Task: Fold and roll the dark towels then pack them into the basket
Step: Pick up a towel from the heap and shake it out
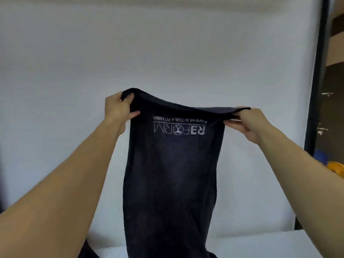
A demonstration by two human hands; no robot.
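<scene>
Head view shows me one dark towel [171, 174] held up in the air before a white wall [167, 43]. It hangs from the centre of the frame down to 6 o'clock, where its lower end runs out of the picture. The left hand [116, 110], toward 9 o'clock from centre, is clamped on the upper left corner, with fingers curled over the bunched edge and the thumb lying against the cloth below. The right hand [247, 121], toward 3 o'clock, pinches the upper right corner between thumb and curled fingers, and a short tip of hem pokes out past them. The top edge sags slightly between the hands, and the left corner sits higher than the right. A white printed logo [179, 128] just under that edge reads upside down to me as "REFORM", with a smaller line by it.

For containers, I can offer only a blue shape [320, 155] and a yellow rounded shape [336, 167] between 3 and 4 o'clock. Both are blurred, and the yellow one is cut by the right forearm and the frame edge. I cannot tell whether either is a container or holds anything.

The towel hides the middle of a white surface [260, 243] that shows at 5 o'clock. At 7 o'clock a patch of dark fabric [89, 252] is cut off by the frame and the left forearm, and I cannot tell whether it belongs to this towel. A dark door frame [314, 90] runs down the 3 o'clock side with metal handles [327, 94] past it. Wooden shelving [337, 43] at 2 o'clock is cropped.
</scene>
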